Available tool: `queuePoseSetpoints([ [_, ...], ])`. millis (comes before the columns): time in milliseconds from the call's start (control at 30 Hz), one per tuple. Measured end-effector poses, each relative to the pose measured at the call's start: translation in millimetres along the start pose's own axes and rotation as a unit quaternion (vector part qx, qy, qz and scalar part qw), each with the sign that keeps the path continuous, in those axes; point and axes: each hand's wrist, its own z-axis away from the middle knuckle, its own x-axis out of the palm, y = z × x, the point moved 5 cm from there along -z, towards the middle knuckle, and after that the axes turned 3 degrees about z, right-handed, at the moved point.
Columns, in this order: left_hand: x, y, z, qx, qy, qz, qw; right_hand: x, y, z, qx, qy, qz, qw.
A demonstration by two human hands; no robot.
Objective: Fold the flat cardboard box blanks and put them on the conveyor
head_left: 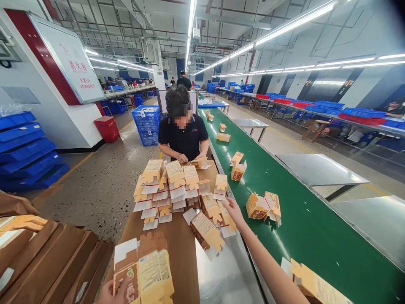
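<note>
Folded cartons (pixel 204 230) are showing cream and brown panels with white flaps, some edged by a red stripe. The conveyor belt (pixel 264 181) is showing plain green; the stacked trays (pixel 25 152) are showing blue.

Around you ran a grey speckled floor (pixel 114 177) marked with yellow lines. To your left, a white wall (pixel 60 109) carried a white-and-red fire hydrant cabinet (pixel 69 59) above a red metal box (pixel 107 128). Long white strip lights (pixel 294 23) lit the pipe-covered ceiling (pixel 126 25); beyond the steel tables (pixel 319 169) on your right, dark doors (pixel 287 84) broke a pale wall.
</note>
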Motion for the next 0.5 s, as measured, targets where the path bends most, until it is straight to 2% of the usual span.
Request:
queuePoseSetpoints([
  [67,2.5,15,11,-0.031,-0.052,0.062,0.996,17,4,37,-0.024,-0.038,-0.013,0.999],
  [167,22.0,57,49,-0.055,-0.162,0.141,0.975,54,8,104,-0.036,-0.137,-0.047,0.989],
  [200,29.3,74,65,-0.04,-0.182,0.143,0.972,66,7,125,-0.039,-0.166,-0.06,0.983],
  [267,43.9,109,102,0.046,-0.211,0.163,0.963,82,3,160,-0.041,-0.202,-0.094,0.974],
  [367,66.7,140,156,0.153,-0.276,0.198,0.928,88,-6,191,-0.061,-0.221,-0.133,0.964],
  [433,79.3,146,185,0.203,-0.332,0.218,0.895,82,-12,199,-0.103,-0.228,-0.127,0.96],
  [500,84.0,145,201,0.223,-0.34,0.233,0.883,72,-17,202,-0.134,-0.211,-0.117,0.961],
])
